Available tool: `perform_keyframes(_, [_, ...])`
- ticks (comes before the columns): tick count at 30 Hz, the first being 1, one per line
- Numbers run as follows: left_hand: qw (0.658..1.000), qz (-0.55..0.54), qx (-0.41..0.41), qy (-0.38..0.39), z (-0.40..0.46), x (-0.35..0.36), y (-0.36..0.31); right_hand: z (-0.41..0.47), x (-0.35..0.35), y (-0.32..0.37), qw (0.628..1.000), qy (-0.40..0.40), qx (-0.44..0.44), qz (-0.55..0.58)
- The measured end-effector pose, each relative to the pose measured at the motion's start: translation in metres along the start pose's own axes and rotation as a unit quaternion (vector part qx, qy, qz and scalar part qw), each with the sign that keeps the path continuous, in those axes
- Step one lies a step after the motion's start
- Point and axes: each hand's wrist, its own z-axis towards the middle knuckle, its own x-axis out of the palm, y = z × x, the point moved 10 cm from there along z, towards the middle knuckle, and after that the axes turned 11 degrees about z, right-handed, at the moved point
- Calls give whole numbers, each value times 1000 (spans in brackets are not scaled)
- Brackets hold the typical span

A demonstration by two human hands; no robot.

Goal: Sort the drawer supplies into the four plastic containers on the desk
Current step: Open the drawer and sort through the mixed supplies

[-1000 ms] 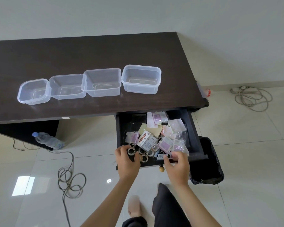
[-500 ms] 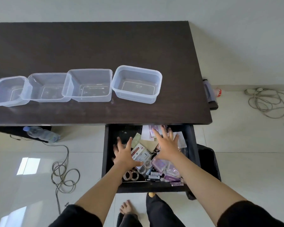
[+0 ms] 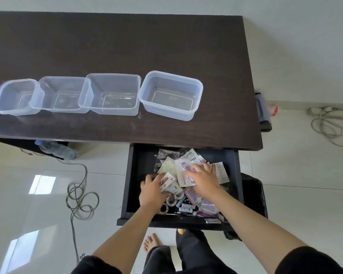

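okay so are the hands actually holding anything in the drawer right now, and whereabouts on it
The left hand grips the white box with red lettering at its left end. The right hand rests on purple packets; no hold shows.

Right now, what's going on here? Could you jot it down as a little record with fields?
Containers: four clear plastic containers in a row on the dark desk, nothing in them
Drawer: drawer pulled open under the desk's right end, full of mixed packets and tape rolls
Left hand: left hand grips a white box with red lettering
Right hand: right hand rests on purple-and-white packets
Sorting: not yet started
Floor: water bottle, coiled cables
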Motion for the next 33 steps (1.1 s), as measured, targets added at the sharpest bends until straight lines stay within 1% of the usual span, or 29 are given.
perform_keyframes(3, [1000,15,7,-23,-6,-4,-1,-15,-4,5,999,-21,-31,-14])
perform_keyframes(5, [999,14,12,-34,-10,-5,-2,-24,-5,5,998,-28,-54,6])
perform_keyframes(6, [999,7,13,-37,-11,-6,-2,-29,-8,5,996,-43,-67,27])
perform_keyframes(8, [999,-5,17,-45,-15,-7,-2,-38,-20,5,988,-102,-90,69])
perform_keyframes(11, [998,-12,21,-62,-20,-11,-3,-49,-40,0,965,-205,-117,117])
perform_keyframes(14, [997,-16,17,-78,-25,-19,-3,-61,-57,-2,949,-254,-91,161])
perform_keyframes(17, [996,-21,22,-89,-32,-27,-5,-70,-69,-7,935,-273,-55,219])
perform_keyframes(19, [995,-24,26,-98,-37,-33,-5,-73,-71,-11,929,-272,-34,249])
perform_keyframes(22, [992,-30,38,-117,-45,-43,-6,-80,-74,-14,926,-276,-11,258])
perform_keyframes(25, [989,-50,53,-131,-56,-51,-8,-95,-83,-9,918,-303,-11,257])
perform_keyframes(33, [978,-89,112,-153,-89,-73,-31,-152,-105,11,879,-375,-12,293])
